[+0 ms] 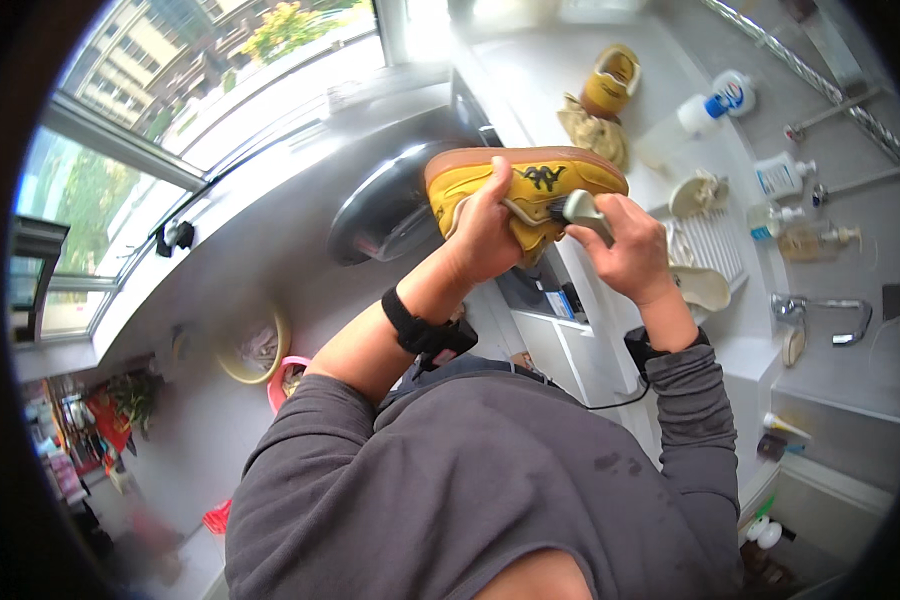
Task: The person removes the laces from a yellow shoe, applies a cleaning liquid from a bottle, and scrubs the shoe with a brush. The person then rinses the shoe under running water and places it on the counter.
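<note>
My left hand [489, 229] grips a yellow shoe [487, 178] at its opening, with the thumb laid along the side. The shoe is turned on its side, its brown gum sole [529, 154] facing away from me and a dark logo on the upper. In my right hand [630, 244] is a brush [586, 212] with a pale handle. Its dark bristles touch the shoe near the lacing, beside the light trim. A second yellow shoe [613, 79] stands on the white counter farther off, against a crumpled beige cloth [594, 133].
Pale insoles [701, 289] and white laces [679, 247] lie by a ribbed washboard [712, 244]. Several bottles, one a white pump bottle [780, 176], line the wall near a chrome faucet [825, 306]. A black rounded appliance [390, 206] stands left, with basins [285, 334] on the floor.
</note>
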### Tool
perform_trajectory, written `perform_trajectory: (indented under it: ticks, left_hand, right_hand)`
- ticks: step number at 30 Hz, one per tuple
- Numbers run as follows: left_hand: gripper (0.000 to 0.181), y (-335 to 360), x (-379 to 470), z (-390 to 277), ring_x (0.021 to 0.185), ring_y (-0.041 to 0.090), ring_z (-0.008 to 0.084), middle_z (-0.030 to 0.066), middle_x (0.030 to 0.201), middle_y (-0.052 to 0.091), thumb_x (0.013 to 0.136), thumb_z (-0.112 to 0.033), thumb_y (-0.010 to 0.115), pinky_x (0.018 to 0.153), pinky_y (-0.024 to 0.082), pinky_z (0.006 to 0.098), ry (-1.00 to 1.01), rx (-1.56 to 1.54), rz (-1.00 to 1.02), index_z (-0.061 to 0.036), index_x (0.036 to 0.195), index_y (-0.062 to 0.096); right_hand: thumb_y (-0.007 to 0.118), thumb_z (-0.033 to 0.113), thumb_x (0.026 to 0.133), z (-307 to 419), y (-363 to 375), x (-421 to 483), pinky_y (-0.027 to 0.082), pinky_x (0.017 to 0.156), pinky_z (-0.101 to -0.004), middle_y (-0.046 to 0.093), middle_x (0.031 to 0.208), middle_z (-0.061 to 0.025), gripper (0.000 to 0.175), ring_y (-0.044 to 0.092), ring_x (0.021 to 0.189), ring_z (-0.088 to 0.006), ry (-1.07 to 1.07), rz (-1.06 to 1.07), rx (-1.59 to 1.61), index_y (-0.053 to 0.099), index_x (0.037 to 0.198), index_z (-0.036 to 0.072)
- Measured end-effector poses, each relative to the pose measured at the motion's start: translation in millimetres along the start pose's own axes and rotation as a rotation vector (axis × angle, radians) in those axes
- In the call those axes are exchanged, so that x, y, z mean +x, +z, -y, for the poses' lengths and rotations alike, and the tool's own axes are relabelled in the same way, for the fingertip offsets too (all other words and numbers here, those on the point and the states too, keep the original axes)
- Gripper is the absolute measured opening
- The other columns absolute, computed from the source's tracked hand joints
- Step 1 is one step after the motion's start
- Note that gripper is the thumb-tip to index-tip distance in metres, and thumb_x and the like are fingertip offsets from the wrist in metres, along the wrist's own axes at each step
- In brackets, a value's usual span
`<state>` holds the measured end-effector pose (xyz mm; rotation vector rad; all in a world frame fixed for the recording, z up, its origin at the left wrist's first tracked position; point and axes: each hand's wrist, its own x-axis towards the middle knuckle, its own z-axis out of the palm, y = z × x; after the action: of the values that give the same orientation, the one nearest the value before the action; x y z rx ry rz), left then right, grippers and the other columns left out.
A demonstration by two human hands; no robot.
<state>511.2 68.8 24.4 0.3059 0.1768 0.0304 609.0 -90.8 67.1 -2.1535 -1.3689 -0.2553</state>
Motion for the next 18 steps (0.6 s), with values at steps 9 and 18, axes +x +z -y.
perform_trajectory:
  ticks: [9, 18]
  left_hand:
    - [0.069, -49, -69, -47, 0.117, 0.060, 0.0272, 0.0143, 0.130, 0.060, 0.104, -0.058, 0.027, 0.104, 0.047, 0.0416, 0.159, 0.059, -0.295, -0.0013, 0.136, 0.048]
    - [0.069, -91, -138, -66, 0.114, 0.060, 0.0269, 0.0129, 0.123, 0.062, 0.102, -0.061, 0.030, 0.103, 0.047, 0.0413, 0.489, 0.343, -0.262, -0.0025, 0.130, 0.053]
  right_hand:
    - [0.076, 0.030, 0.081, 64, 90, 38, 0.054, 0.068, -0.0416, 0.067, 0.085, -0.0136, 0.029, 0.067, 0.079, -0.0333, -0.237, 0.178, 0.316, 0.064, 0.094, 0.006]
    - [0.078, 0.027, 0.079, 124, 153, 51, 0.055, 0.070, -0.0396, 0.068, 0.086, -0.0180, 0.033, 0.069, 0.079, -0.0349, -0.539, 0.328, 0.450, 0.065, 0.096, 0.002]
